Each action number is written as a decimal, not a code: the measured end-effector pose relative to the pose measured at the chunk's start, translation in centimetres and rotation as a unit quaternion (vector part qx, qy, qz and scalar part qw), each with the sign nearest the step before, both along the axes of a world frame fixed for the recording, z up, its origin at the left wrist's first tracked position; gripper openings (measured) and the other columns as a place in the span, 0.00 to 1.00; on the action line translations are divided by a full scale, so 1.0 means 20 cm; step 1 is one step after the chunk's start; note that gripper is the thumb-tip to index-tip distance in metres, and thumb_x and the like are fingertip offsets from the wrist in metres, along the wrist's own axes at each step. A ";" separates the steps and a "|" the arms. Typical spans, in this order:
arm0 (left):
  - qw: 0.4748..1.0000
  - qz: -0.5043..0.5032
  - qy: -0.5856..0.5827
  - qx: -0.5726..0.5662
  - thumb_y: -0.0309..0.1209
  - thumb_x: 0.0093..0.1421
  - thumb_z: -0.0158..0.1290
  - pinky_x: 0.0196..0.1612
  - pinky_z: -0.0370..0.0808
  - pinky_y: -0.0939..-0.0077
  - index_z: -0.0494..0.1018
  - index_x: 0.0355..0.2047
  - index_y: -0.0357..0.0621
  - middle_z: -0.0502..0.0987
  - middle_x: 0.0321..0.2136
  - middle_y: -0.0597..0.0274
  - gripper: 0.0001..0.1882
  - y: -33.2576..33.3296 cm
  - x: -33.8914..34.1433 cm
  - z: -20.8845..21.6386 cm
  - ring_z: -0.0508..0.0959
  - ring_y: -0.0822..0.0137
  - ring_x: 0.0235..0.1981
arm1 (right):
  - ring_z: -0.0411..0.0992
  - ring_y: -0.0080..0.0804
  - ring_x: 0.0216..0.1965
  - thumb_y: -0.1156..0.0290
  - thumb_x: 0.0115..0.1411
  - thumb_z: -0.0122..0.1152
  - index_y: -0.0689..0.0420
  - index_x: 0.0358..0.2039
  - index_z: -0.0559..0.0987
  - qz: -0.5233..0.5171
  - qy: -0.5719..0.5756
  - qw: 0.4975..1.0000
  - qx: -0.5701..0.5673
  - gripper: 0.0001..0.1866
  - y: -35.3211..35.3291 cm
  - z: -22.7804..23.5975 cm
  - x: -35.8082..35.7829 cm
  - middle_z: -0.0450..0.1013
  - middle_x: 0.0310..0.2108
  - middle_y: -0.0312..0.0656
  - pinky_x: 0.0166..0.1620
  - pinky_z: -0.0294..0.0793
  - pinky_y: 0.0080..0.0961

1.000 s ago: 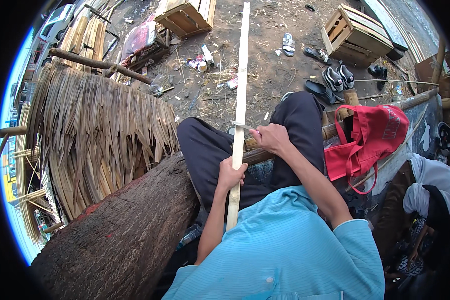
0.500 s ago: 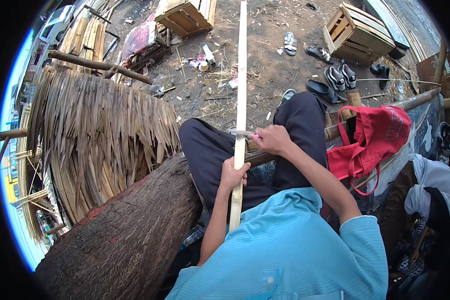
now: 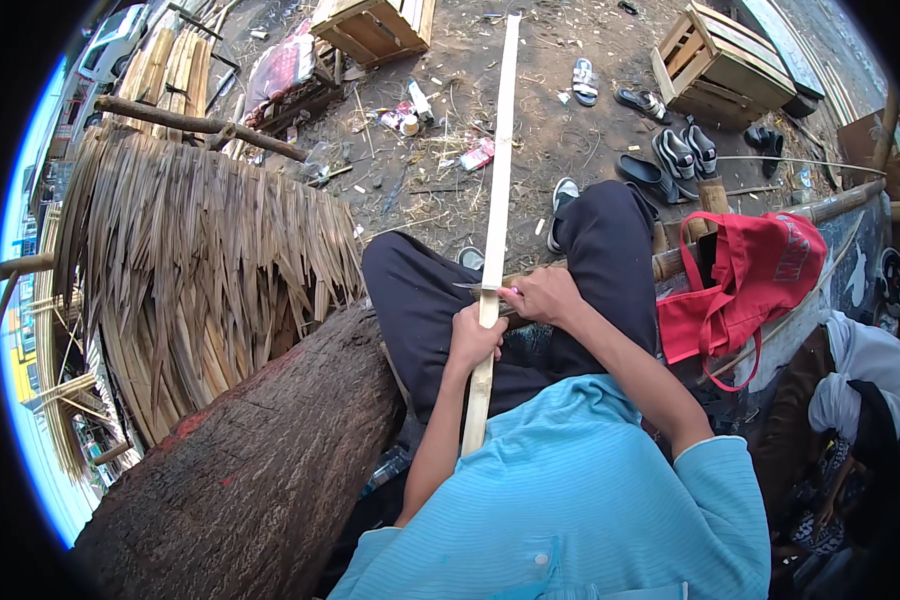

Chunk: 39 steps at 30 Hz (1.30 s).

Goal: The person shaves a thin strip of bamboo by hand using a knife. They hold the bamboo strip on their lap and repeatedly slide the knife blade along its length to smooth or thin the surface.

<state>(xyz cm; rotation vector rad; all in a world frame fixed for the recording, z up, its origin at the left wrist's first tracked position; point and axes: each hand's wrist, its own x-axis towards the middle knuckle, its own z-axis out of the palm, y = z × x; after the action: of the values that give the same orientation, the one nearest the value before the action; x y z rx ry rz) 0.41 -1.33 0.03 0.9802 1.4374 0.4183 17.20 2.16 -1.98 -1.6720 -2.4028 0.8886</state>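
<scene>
- Long pale bamboo strip (image 3: 497,180) runs from the lap out over the dirt ground (image 3: 530,110), between the knees.
- Left hand (image 3: 475,338) wrapped shut around the strip.
- Right hand (image 3: 542,296) just beside the strip, closed on a knife (image 3: 478,287) laid across it.
- Rough log (image 3: 260,450) left of the strip; red bag (image 3: 745,280) right.

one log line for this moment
left hand: grips bamboo strip | right hand: holds knife across strip | seated by log

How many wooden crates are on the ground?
2. One wooden crate sits at the top left of the long bamboo strip; the other wooden crate sits at the top right by the sandals. More may be hidden.
</scene>
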 end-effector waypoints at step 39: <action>1.000 0.013 -0.008 0.014 0.24 0.53 0.53 0.10 0.68 0.78 0.71 0.32 0.32 0.70 0.12 0.63 0.08 -0.04 -0.03 0.01 0.71 0.73 0.08 | 0.71 0.50 0.18 0.47 0.60 0.46 0.55 0.18 0.77 0.038 0.047 0.998 0.025 0.26 0.03 0.07 0.03 0.70 0.14 0.49 0.22 0.69 0.42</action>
<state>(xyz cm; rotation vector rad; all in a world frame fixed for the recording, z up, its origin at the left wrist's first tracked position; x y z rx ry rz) -0.25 -2.21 0.20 0.9794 1.4352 0.4642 17.74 2.82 -0.59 -1.4975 -2.4192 0.8880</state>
